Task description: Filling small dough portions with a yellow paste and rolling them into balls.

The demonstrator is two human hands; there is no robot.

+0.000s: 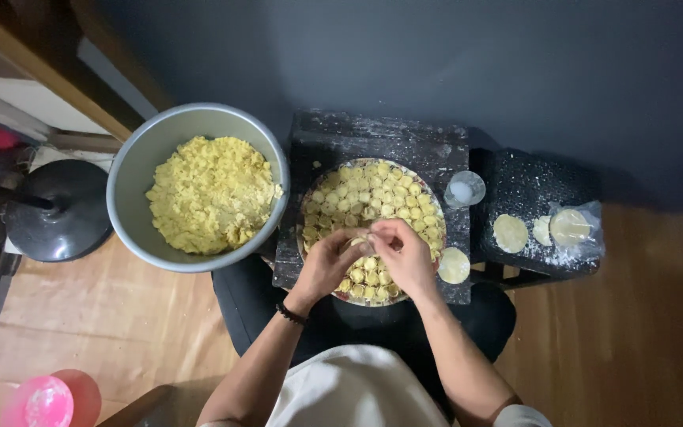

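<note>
My left hand (pixel 327 263) and my right hand (pixel 403 255) meet over a round tray (pixel 307 198) packed with several small yellow dumplings. Both hands pinch one small folded dumpling (pixel 360 242) between their fingertips, just above the tray's near half. A dark beaded bracelet sits on my left wrist. The tray rests on a dark, flour-dusted stool top (pixel 405 142) in front of my knees.
A large grey metal bowl (pixel 132 170) of crumbly yellow filling stands to the left. Round dough wrappers (pixel 510 232) lie on a second dark stool at the right, one wrapper (pixel 454 266) beside the tray. A small glass dish (pixel 464 188) sits behind. A pink cup (pixel 41 402) stands on the wooden floor.
</note>
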